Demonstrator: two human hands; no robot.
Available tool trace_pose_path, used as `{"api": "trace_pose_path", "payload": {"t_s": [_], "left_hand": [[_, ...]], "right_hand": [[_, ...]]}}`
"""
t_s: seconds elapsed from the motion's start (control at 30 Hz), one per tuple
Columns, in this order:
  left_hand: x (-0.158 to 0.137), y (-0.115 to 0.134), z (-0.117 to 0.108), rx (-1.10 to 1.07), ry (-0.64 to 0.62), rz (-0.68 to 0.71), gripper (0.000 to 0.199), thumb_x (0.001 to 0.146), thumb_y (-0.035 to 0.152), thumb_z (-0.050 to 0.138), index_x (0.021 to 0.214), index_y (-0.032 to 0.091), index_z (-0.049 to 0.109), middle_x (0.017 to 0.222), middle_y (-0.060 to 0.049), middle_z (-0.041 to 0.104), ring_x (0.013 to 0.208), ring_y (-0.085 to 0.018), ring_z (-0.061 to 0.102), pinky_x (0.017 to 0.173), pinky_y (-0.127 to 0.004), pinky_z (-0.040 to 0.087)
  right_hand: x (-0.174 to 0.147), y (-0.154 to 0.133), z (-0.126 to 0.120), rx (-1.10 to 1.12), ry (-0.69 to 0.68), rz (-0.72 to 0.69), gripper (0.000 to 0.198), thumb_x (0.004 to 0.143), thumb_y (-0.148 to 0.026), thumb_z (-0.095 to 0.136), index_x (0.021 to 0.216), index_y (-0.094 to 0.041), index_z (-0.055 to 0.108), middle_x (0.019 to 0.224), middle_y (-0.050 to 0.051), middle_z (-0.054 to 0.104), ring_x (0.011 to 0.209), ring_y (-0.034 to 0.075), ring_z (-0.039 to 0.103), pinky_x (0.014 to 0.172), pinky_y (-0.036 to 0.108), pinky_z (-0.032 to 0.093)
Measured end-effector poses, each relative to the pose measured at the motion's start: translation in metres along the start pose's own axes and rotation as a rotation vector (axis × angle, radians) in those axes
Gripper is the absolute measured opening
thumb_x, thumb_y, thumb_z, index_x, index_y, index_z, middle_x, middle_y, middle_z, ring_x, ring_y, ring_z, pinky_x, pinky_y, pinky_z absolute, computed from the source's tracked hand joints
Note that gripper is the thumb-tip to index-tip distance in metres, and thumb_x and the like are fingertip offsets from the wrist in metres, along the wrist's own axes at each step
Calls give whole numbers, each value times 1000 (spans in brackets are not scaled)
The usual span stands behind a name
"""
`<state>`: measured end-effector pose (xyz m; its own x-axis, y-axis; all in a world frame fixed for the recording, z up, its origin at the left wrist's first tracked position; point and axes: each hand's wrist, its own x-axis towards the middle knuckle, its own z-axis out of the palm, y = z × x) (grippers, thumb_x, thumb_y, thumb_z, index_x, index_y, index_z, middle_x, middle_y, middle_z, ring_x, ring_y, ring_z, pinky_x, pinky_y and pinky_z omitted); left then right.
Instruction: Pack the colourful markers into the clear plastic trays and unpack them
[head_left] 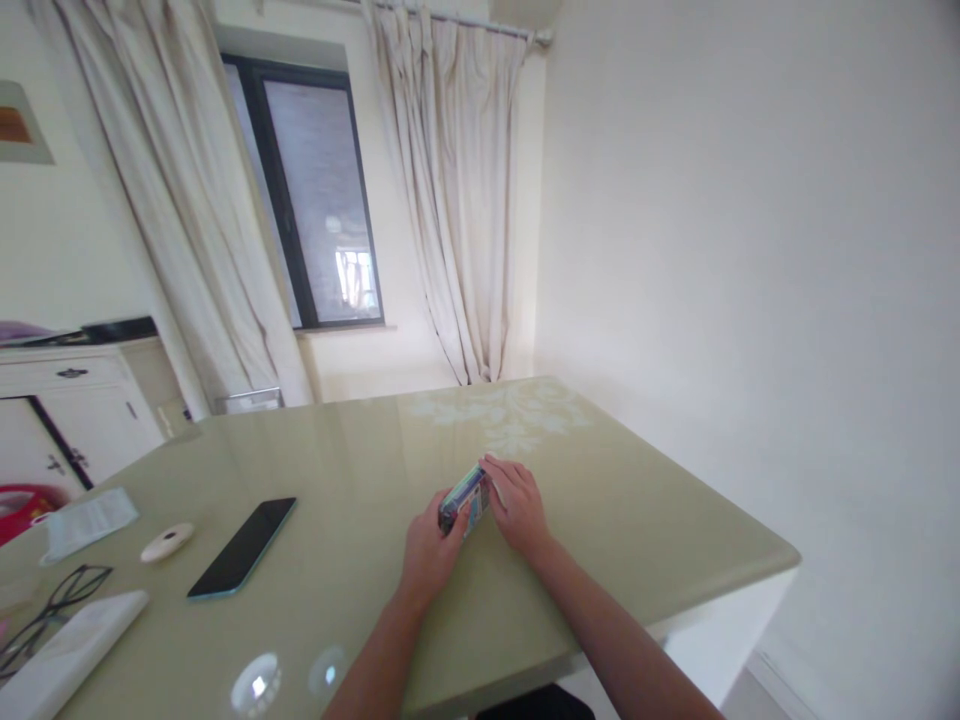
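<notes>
Both hands hold a small, colourful printed pack point(468, 496) just above the tabletop, and its exact kind cannot be made out. My left hand point(433, 545) is closed around the near left end, with the thumb along the side facing me. At the far right end, my right hand point(519, 505) has its fingers bent over the pack's edge and corner. The pack is tilted, its far right end higher than the near left one. Fingers cover part of its printed sides.
On the glossy green table point(360, 480) lie a dark-screened phone point(246, 548), a white oval object point(167, 542), a light blue face mask point(91, 523), black-framed glasses point(64, 597) and a long white object point(75, 650). A wall point(750, 250) stands along the right side.
</notes>
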<state>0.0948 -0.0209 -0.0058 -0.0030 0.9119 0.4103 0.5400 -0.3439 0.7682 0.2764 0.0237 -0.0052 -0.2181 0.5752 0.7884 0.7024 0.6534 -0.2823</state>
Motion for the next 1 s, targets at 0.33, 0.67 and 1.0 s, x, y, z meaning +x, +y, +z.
{"api": "trace_pose_path", "payload": {"t_s": [0.33, 0.67, 1.0], "left_hand": [[-1, 0, 1, -38, -15, 15, 41, 96, 51, 53, 120, 20, 64, 103, -7, 78, 88, -24, 73, 81, -35, 55], [-2, -20, 16, -182, -167, 98, 45, 87, 26, 62, 131, 22, 60, 132, -11, 65, 120, -24, 65, 97, -42, 58], [4, -36, 26, -270, -55, -53, 64, 73, 16, 66, 135, 19, 52, 136, -17, 61, 115, -27, 68, 86, -42, 63]], "right_hand": [[-3, 5, 4, 141, 34, 80, 39, 101, -22, 46, 135, -26, 66, 133, 9, 69, 123, 23, 63, 105, 43, 50], [-11, 41, 10, 203, 95, 397, 46, 107, -46, 38, 105, -22, 78, 97, 10, 79, 89, 24, 74, 80, 39, 60], [-18, -16, 8, -83, -296, -38, 39, 96, -48, 64, 129, -28, 67, 131, 9, 69, 118, 30, 61, 101, 46, 48]]}}
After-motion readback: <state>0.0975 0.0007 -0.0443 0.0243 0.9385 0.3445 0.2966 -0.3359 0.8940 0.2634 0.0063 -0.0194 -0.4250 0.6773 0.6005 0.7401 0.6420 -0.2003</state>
